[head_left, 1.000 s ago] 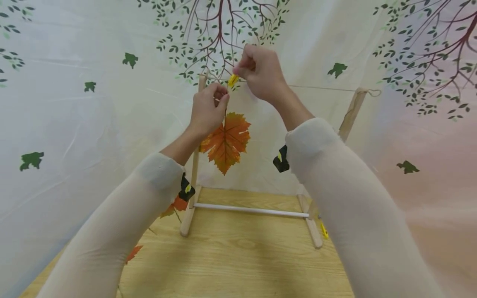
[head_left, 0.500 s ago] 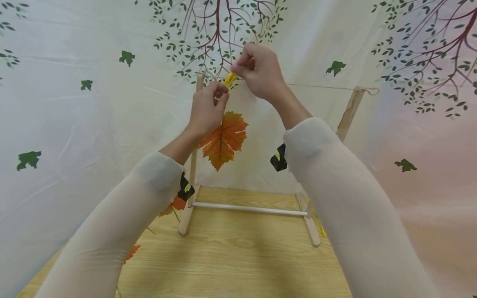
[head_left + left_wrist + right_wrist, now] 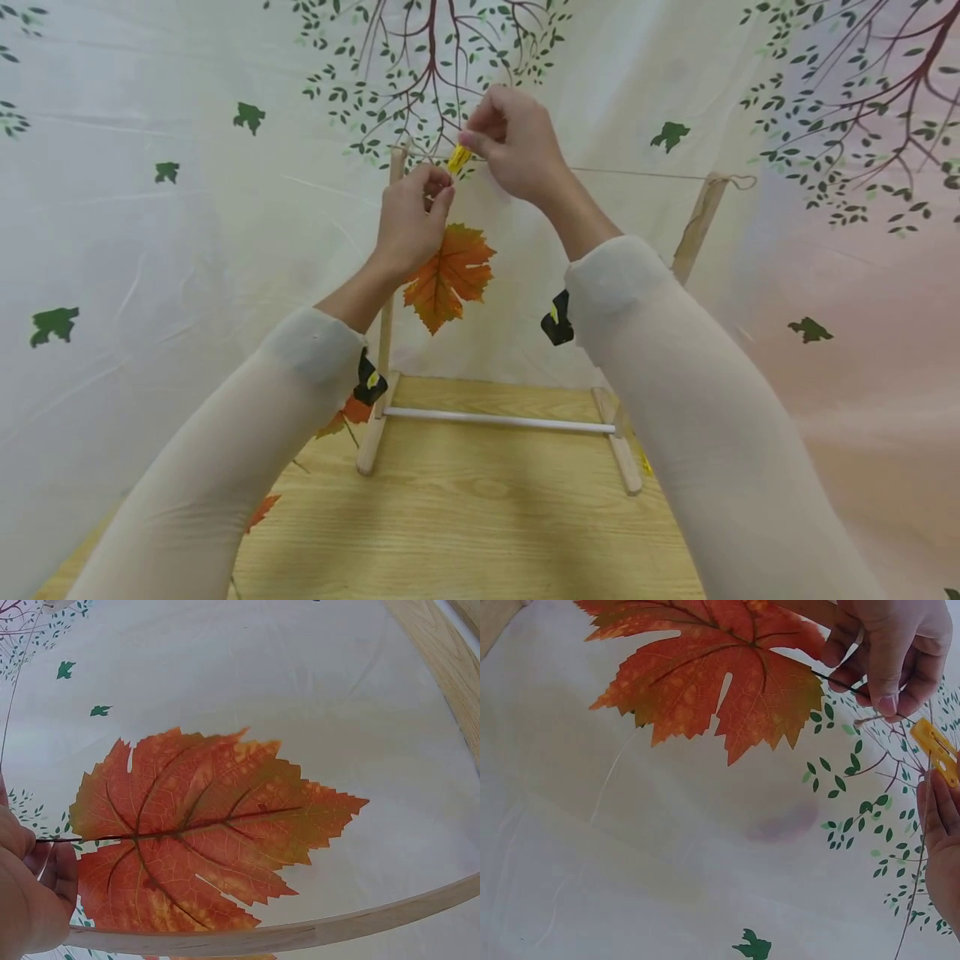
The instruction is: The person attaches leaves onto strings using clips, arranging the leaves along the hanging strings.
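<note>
My left hand [image 3: 412, 218] pinches the thin dark stem of an orange maple leaf [image 3: 452, 275], which hangs tip down below the fingers. Just above and to the right, my right hand [image 3: 517, 146] pinches a yellow clothespin [image 3: 459, 158] between thumb and fingers. In the right wrist view, the clothespin [image 3: 934, 750] lies at the string [image 3: 922, 840], with its front end right by the stem's end at the left thumb [image 3: 887, 703]. The left wrist view shows the leaf's veined face [image 3: 187, 832] spread out beside the left hand [image 3: 34, 892].
The string [image 3: 645, 174] runs between two wooden posts, the right post [image 3: 699, 225] leaning outward. A white rod [image 3: 498, 420] joins their feet on the wooden table [image 3: 465, 517]. More leaves [image 3: 356, 410] lie at left; another yellow clothespin [image 3: 647, 463] lies by the right foot. Behind hangs a printed cloth [image 3: 187, 275].
The clothespin has come down to the left fingertips at the stem's end. The leaf has swung and tilted slightly, its tip moving left. Both hands keep their grips.
</note>
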Demonstrator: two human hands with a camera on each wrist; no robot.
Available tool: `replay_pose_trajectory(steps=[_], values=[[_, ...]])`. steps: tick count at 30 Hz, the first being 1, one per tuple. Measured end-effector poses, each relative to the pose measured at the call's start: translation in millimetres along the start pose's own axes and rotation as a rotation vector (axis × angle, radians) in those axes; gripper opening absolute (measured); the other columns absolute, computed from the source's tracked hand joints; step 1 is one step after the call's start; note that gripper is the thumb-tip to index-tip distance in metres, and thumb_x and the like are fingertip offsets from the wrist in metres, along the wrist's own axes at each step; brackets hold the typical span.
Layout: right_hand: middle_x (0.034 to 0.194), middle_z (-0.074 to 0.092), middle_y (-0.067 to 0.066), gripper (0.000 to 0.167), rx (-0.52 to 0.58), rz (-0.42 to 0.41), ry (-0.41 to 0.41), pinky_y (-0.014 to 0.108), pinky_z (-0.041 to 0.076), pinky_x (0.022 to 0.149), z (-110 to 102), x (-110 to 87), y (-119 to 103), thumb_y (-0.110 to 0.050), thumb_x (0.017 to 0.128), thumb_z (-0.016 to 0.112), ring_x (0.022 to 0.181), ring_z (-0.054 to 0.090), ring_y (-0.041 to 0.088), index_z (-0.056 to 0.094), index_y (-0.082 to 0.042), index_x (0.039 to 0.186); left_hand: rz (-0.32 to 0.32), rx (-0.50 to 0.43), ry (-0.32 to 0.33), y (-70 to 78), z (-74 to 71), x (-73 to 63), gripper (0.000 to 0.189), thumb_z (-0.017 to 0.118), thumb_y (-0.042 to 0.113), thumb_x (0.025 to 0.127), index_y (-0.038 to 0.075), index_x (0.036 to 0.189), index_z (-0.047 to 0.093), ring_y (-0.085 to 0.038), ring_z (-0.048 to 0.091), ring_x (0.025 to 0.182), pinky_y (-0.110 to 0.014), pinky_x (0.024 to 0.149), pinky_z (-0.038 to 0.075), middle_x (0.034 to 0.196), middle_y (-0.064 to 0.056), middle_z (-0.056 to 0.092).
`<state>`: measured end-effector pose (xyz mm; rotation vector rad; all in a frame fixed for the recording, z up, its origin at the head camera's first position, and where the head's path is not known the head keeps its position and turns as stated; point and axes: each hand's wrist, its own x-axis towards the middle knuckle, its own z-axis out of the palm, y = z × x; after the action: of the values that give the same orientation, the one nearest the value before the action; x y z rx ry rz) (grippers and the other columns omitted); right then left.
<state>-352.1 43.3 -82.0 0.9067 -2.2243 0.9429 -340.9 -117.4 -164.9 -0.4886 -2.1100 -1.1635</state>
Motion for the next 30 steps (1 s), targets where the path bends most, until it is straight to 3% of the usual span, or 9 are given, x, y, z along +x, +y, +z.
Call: replay_pose_trajectory(steps=[5,12,21,25,30], values=[[0.117,0.069,0.004,0.025,0.030,0.064,-0.013,0.022,0.052,0.091,1.0,2.1,-0.1,-0.022,0.098,0.068,0.105,0.068,0.012,0.066,-0.005,0.116,-0.016,0.001,-0.007,0.4,1.7,-0.4,0.019,0.057,0.014,0.106,0.002,0.120,0.061,-0.021,0.062,0.083,-0.026,0.076,0.054,0.107,-0.011,0.066],[0.134,0.067,0.005,0.037,-0.001,0.056,-0.028,0.021,0.050,0.098,-0.2,2.3,1.1,-0.022,0.099,0.067,0.117,0.066,0.013,0.064,-0.006,0.133,-0.032,0.030,0.005,-1.6,3.6,-1.6,0.021,0.056,0.015,0.106,0.001,0.121,0.059,-0.021,0.062,0.088,-0.027,0.078,0.054,0.107,-0.012,0.065],[0.126,0.070,0.007,0.034,-0.059,-0.024,0.003,0.018,0.050,0.095,-4.7,-5.3,-0.4,-0.021,0.100,0.066,0.112,0.068,0.013,0.066,-0.005,0.130,0.015,-0.001,-0.015,-10.7,3.9,-14.5,0.027,0.059,0.017,0.105,-0.001,0.125,0.059,-0.023,0.065,0.088,-0.032,0.081,0.057,0.107,-0.013,0.066],[0.123,0.072,0.008,0.031,-0.080,-0.068,0.008,0.018,0.051,0.093,-7.6,-11.6,0.5,-0.019,0.100,0.066,0.108,0.070,0.013,0.068,-0.003,0.127,0.084,0.051,-0.007,-16.3,4.8,-24.6,0.025,0.059,0.016,0.105,-0.002,0.123,0.060,-0.024,0.065,0.085,-0.034,0.080,0.058,0.102,-0.014,0.066],[0.121,0.073,0.008,0.030,-0.098,-0.102,0.002,0.020,0.052,0.093,-13.3,-21.1,6.1,-0.019,0.100,0.067,0.106,0.070,0.014,0.069,-0.003,0.125,0.262,0.148,0.026,-19.4,2.3,-43.9,0.022,0.062,0.010,0.102,-0.004,0.120,0.061,-0.027,0.063,0.084,-0.037,0.078,0.058,0.099,-0.016,0.065]])
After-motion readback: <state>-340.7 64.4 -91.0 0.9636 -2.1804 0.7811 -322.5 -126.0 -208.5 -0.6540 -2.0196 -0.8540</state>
